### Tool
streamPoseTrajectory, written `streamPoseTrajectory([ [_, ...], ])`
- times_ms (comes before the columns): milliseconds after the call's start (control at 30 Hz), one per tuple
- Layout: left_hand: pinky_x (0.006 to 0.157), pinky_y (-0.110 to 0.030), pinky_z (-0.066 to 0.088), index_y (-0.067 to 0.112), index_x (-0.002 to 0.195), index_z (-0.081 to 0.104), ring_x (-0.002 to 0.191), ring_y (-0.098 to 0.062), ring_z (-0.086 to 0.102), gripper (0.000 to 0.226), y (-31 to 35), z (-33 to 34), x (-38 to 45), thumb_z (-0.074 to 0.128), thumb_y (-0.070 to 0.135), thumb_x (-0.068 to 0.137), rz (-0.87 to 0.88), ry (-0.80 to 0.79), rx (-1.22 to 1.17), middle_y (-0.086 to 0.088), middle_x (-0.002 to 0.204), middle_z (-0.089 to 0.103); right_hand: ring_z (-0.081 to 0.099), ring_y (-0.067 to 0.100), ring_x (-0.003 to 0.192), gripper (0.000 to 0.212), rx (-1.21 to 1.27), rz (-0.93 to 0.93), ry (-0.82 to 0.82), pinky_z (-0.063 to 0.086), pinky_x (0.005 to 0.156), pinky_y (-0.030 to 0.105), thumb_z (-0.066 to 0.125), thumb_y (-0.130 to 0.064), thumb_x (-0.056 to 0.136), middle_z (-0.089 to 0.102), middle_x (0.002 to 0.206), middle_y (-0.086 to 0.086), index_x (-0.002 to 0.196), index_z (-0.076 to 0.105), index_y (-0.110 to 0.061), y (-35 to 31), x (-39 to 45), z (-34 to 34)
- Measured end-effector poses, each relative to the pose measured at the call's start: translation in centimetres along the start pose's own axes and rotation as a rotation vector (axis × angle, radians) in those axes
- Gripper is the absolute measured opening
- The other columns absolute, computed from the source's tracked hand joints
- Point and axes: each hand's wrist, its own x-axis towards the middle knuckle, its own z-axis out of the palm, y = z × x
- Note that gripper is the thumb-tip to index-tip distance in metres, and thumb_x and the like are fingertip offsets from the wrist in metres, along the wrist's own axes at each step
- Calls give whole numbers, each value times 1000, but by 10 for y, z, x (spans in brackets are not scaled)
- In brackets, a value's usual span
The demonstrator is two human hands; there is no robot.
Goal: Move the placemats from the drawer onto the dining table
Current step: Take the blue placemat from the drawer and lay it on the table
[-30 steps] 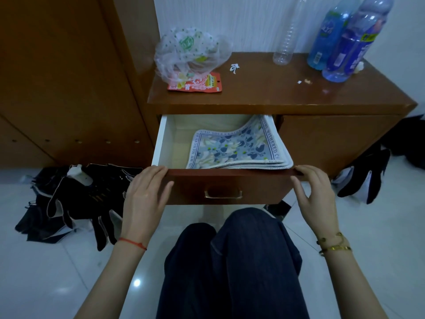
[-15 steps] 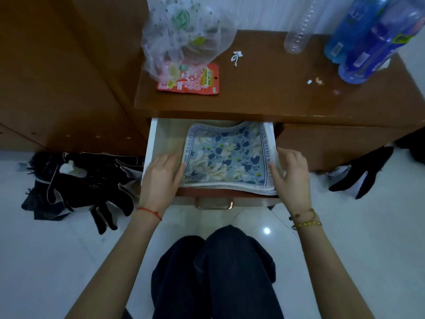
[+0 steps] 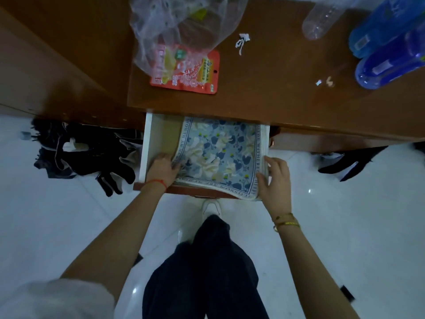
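**Q.** What is the figure showing, read from left to right?

**A.** A pile of dark clothing (image 3: 78, 153) is lying on the floor (image 3: 345, 226) at the far left. Next comes the open drawer (image 3: 143, 155), with a bare strip of its base showing on the left. The left hand (image 3: 162, 169) is resting in that strip, its fingertips (image 3: 176, 165) touching, and perhaps slipping under, the left edge of the placemats (image 3: 220, 157). The stack is lying flat in the right part of the drawer, its near edge overhanging the drawer front. The right hand (image 3: 274, 178) is pressing against the stack's right edge, fingers spread.

**Q.** Is either grip closing on the stack?

**A.** The left grip is sitting at the edge, but whether it is clamping the mats cannot be told. The right grip is standing apart, fingers loose against the side.

**Q.** How is the step best done?

**A.** Judging from the frame, the person is gathering the whole stack for one lift. Both hands should be sliding fully beneath the lowest mat, thumbs on top, so that no layer is sagging or peeling away. The far edge is lying under the worktop (image 3: 276, 72) overhang, so the stack should be drawn toward the near side before rising. Above, a plastic bag (image 3: 179, 26), a red packet (image 3: 190, 72) and bottles (image 3: 388, 49) are crowding the worktop, well apart from the lift.
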Motion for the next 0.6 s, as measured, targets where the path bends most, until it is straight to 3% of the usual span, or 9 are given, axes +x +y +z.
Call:
streamPoseTrajectory([
  [200,88,-41,49,-6,113,58,102,-39,58,39,3,2,5,55,28,94,-101,-108,-42,-27,111,60,45,23,118,45,11,34,1,41,104,43,61,-1,85,47,124,11,129,49,-4,-2,1,3],
  [433,85,-34,47,-1,114,63,101,-36,61,33,5,-4,-1,60,22,91,-134,-85,-87,-22,111,65,43,22,119,47,13,73,38,36,107,32,62,-3,86,47,126,14,131,48,-2,-8,-4,7],
  [600,79,-27,45,0,105,67,96,-32,63,23,9,-13,-23,64,12,86,-155,-56,-209,-18,104,68,50,26,107,47,57,171,16,46,97,40,63,-5,85,50,120,10,130,49,-7,-12,-9,3],
])
